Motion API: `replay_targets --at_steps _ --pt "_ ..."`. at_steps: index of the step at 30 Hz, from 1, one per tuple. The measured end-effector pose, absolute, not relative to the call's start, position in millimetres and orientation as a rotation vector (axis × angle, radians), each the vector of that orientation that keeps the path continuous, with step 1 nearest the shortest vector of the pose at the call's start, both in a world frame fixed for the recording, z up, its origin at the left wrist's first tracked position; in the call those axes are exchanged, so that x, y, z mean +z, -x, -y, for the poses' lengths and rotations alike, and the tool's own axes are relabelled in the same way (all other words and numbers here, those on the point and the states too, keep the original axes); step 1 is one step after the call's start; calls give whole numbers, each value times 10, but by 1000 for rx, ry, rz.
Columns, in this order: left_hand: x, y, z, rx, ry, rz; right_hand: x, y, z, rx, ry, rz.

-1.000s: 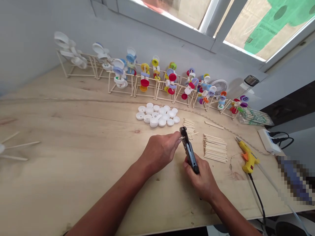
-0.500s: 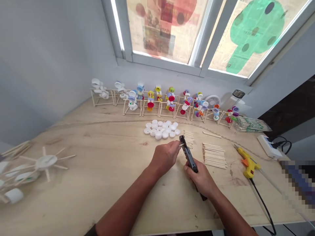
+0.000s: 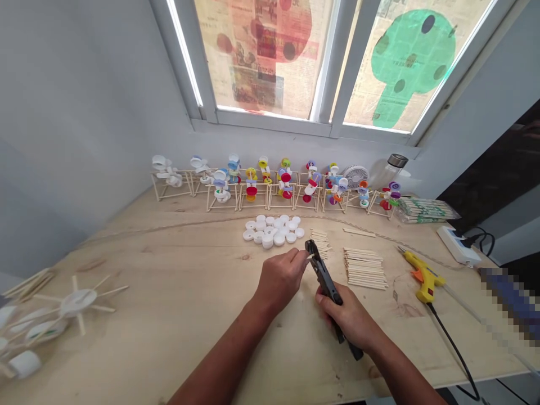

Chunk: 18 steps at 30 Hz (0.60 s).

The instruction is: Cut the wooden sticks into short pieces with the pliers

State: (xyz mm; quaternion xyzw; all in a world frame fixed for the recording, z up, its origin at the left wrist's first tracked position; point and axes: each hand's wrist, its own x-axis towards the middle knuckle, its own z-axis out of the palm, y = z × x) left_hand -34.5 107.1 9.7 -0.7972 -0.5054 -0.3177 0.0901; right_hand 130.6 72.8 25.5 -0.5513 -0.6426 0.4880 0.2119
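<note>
Opened black plier-like tool point(image 3: 325, 279) wider at the handles than a moment earlier, with right hand point(image 3: 352, 316) fingers curled around the grip; probably eased the bite. Pinched thin stick point(image 3: 310, 257) in left hand point(image 3: 279, 279) fingers, at the tool head. Had short sticks point(image 3: 319, 238) close behind, limiting clearance; had white caps point(image 3: 268, 242) leftward on desk point(image 3: 169, 292), glue gun point(image 3: 427, 278) rightward.

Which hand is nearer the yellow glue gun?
The right hand: it grips the black hand tool, left of the yellow glue gun. The left hand is farther left, by the tool's head.
</note>
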Motion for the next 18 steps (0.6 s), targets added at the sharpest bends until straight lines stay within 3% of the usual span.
replay_targets --at_steps 18 --pt "31 288 -1081 -1159 2318 1298 267 -1313 -598 1147 1584 1835"
